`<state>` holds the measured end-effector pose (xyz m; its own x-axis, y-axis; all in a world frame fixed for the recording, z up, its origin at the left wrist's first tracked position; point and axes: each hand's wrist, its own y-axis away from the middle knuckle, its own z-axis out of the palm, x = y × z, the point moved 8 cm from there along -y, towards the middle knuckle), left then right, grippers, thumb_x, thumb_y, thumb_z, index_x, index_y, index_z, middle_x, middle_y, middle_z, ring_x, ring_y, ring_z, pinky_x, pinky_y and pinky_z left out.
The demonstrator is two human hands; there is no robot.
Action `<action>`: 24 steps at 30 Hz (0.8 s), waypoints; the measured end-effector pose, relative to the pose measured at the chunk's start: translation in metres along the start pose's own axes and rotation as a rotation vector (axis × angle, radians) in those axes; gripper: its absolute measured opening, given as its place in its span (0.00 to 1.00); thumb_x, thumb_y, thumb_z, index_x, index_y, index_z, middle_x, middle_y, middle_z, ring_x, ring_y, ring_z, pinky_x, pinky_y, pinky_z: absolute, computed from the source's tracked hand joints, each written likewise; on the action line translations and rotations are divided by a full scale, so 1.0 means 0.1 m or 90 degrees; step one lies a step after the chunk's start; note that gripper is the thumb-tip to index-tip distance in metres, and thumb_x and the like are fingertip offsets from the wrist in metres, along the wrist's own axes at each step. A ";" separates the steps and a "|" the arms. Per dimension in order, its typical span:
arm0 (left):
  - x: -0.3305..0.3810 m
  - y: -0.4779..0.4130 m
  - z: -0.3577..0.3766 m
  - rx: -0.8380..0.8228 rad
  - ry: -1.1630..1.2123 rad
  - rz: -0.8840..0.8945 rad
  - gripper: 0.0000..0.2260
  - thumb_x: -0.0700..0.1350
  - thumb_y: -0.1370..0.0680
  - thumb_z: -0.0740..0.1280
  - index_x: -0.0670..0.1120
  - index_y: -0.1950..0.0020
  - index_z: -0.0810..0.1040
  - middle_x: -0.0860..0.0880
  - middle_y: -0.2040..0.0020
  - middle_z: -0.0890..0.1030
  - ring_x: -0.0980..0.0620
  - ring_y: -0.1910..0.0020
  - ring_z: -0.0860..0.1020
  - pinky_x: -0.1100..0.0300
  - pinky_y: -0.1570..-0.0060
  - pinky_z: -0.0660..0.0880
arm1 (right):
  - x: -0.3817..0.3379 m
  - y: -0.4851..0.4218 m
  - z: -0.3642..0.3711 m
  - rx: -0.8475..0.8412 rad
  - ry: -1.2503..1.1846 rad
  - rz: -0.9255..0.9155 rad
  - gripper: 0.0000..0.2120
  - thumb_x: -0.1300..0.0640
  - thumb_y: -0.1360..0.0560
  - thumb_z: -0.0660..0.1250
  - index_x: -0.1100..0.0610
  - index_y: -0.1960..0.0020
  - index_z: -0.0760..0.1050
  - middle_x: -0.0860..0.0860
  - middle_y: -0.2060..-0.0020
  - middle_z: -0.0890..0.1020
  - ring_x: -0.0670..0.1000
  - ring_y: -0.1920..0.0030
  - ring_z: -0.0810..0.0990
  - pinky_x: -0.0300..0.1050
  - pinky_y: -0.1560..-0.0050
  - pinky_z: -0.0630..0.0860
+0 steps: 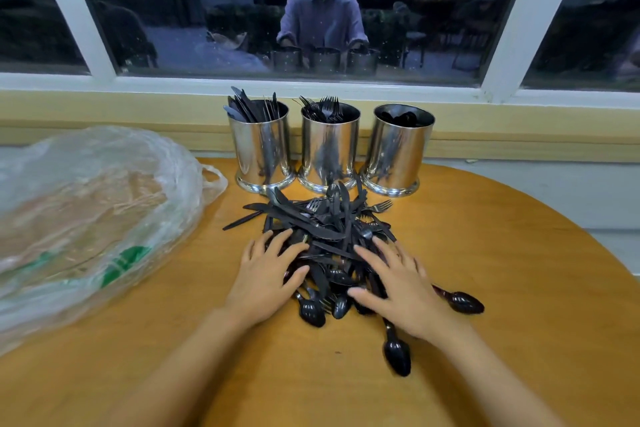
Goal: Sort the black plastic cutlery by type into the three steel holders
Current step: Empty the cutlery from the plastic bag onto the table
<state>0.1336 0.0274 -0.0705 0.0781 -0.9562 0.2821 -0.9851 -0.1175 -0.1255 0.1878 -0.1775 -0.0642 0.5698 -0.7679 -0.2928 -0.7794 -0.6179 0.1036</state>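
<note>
The left hand (268, 276) and right hand (398, 284) lie flat on the near side of the cutlery pile (329, 232), one on each flank. Their fingers are spread wide and hold nothing. The pile is a tangle of knives, forks and spoons in the middle of the table (502, 253), and loose spoons (396, 355) lie toward the near edge by the right wrist.

At the far edge stand the left holder (261, 149) with knives, the middle holder (329, 152) with forks, and the right holder (398, 152) with what look like spoons. A plastic bag (86, 211) lies along the left edge.

The step seems to be raking the heap. It would go best to press lightly and spread it thin, then gather one type with handles aligned. The pile reaches the middle holder's base, so it is better to pull toward the near edge.
</note>
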 end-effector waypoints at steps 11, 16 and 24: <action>0.03 0.34 -0.12 0.018 -0.034 -0.014 0.33 0.66 0.28 0.42 0.61 0.25 0.62 0.55 0.21 0.56 0.48 0.21 0.46 0.45 0.24 0.35 | -0.10 -0.11 0.03 0.066 0.036 -0.009 0.34 0.30 0.26 0.41 0.39 0.22 0.46 0.47 0.21 0.47 0.55 0.22 0.42 0.56 0.24 0.40; 0.02 0.55 -0.08 0.061 0.022 -0.073 0.34 0.71 0.27 0.43 0.63 0.22 0.56 0.55 0.19 0.50 0.48 0.21 0.41 0.47 0.25 0.34 | 0.27 0.42 -0.04 0.102 0.003 0.143 0.41 0.23 0.31 0.44 0.38 0.23 0.40 0.46 0.23 0.38 0.63 0.24 0.36 0.58 0.27 0.36; 0.11 0.58 0.20 0.008 -0.056 -0.095 0.41 0.77 0.32 0.36 0.63 0.21 0.44 0.50 0.19 0.41 0.41 0.23 0.33 0.43 0.27 0.31 | 0.35 0.47 0.21 0.045 0.053 0.146 0.46 0.23 0.30 0.42 0.47 0.21 0.38 0.51 0.22 0.38 0.62 0.23 0.37 0.57 0.24 0.37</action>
<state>0.0801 0.0045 -0.0932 0.2370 -0.9476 0.2142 -0.9595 -0.2628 -0.1011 0.1658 -0.2295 -0.0898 0.3926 -0.8999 -0.1899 -0.9055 -0.4143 0.0914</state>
